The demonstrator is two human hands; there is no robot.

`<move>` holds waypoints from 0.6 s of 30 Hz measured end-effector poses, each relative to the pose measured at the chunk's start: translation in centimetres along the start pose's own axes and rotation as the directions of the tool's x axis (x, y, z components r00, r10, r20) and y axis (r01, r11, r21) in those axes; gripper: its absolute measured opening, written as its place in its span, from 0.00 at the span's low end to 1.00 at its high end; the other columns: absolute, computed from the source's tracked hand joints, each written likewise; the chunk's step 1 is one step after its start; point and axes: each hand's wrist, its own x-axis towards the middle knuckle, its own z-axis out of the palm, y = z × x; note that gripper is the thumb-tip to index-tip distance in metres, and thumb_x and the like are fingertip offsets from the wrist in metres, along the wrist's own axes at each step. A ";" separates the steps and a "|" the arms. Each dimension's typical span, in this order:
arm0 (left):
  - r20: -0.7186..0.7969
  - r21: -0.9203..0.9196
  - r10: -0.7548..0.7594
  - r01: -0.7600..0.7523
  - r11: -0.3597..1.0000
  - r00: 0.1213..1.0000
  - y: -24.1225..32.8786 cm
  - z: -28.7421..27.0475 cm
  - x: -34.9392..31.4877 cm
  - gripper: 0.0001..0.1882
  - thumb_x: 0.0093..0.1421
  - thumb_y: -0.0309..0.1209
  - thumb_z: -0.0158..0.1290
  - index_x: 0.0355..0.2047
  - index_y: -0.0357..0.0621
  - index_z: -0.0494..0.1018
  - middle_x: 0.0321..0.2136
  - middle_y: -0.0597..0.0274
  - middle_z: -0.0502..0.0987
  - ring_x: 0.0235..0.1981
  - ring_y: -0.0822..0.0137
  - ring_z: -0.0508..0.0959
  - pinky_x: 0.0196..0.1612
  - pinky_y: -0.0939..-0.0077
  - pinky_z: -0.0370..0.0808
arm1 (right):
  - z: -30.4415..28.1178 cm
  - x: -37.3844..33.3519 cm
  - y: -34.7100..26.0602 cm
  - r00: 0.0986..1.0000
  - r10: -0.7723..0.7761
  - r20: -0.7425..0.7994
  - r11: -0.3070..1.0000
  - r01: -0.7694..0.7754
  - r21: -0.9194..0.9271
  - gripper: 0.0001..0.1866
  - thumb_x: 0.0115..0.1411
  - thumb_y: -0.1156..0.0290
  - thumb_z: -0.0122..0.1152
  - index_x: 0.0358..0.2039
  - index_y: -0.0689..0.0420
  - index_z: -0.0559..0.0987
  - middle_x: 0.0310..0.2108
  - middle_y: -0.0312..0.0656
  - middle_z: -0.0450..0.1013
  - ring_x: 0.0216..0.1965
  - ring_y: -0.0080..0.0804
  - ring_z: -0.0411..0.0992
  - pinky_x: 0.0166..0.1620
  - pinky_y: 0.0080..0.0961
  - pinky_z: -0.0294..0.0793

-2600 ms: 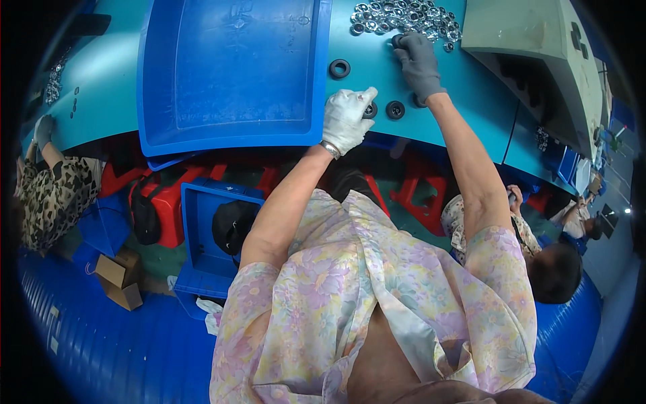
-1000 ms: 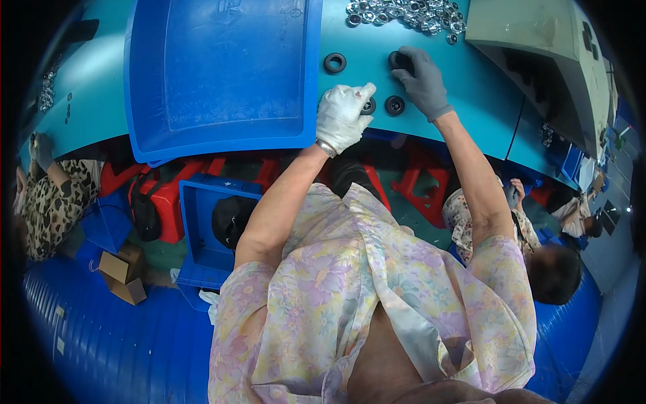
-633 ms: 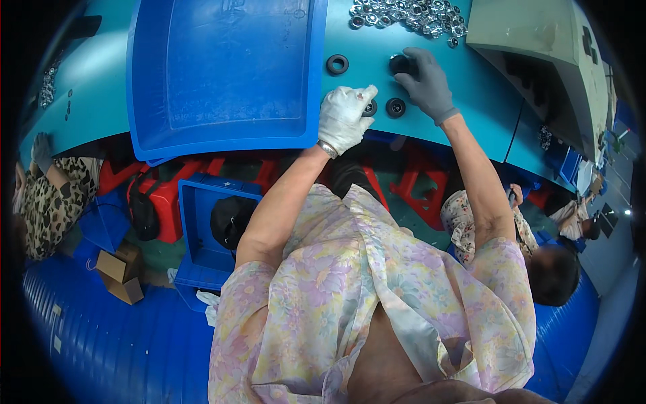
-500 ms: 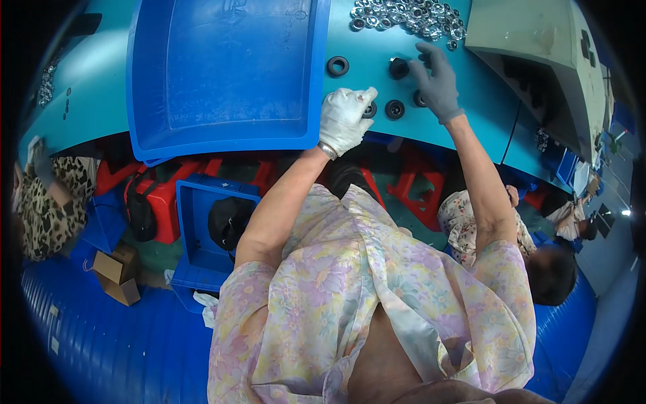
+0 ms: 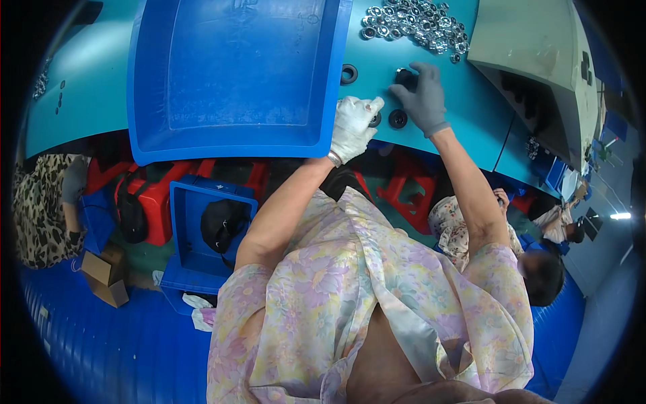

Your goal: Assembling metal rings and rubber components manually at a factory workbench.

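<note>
My left hand (image 5: 354, 128), in a white glove, rests on the teal table beside the tray's right wall. Its thumb and fingers curve around a small black ring-shaped part (image 5: 375, 120), which they partly cover. My right hand (image 5: 425, 101), in a grey glove, has its thumb and fingers closed around a black round part (image 5: 405, 78) with a shiny edge. Between the hands lies another black round part (image 5: 398, 120). A black ring (image 5: 348, 74) sits farther off, close to the tray.
A large blue tray (image 5: 235, 142) takes up the table's left side. Several shiny silver round parts (image 5: 420, 25) are heaped at the far edge. At right stands a pale machine housing (image 5: 531, 47). Red stools (image 5: 410, 188) and blue crates (image 5: 185, 222) are below; other people sit at both sides.
My right hand has moved down and left onto the black round part and closed around it; it now hides the part formerly below it. My left hand stays by the same ring. The view has shifted slightly.
</note>
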 end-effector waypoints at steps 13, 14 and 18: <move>0.044 0.013 -0.015 0.014 1.000 0.999 0.2 -0.2 0.2 0.25 0.47 0.30 0.63 0.47 0.44 0.69 0.38 0.53 0.78 0.39 0.50 0.76 0.44 0.56 0.73 | -0.5 0.9 1.1 0.998 0.012 0.064 0.992 -0.020 0.128 0.24 0.53 0.67 0.66 0.49 0.59 0.71 0.46 0.52 0.68 0.47 0.51 0.70 0.49 0.39 0.73; 0.046 0.012 -0.013 0.013 1.000 0.999 0.2 -0.2 0.2 0.26 0.47 0.30 0.63 0.47 0.44 0.69 0.38 0.53 0.78 0.39 0.50 0.76 0.44 0.56 0.73 | -0.4 1.0 1.2 0.998 0.000 0.070 0.992 -0.009 0.125 0.24 0.54 0.67 0.66 0.50 0.59 0.71 0.46 0.52 0.68 0.47 0.51 0.70 0.49 0.39 0.73; 0.025 0.006 -0.007 0.007 1.000 1.000 0.1 -0.1 0.1 0.26 0.47 0.29 0.63 0.47 0.44 0.68 0.38 0.53 0.78 0.39 0.49 0.76 0.43 0.56 0.73 | -0.6 1.5 0.8 0.992 -0.009 0.129 0.994 -0.005 0.109 0.25 0.54 0.66 0.66 0.51 0.59 0.71 0.47 0.52 0.68 0.47 0.51 0.71 0.50 0.39 0.73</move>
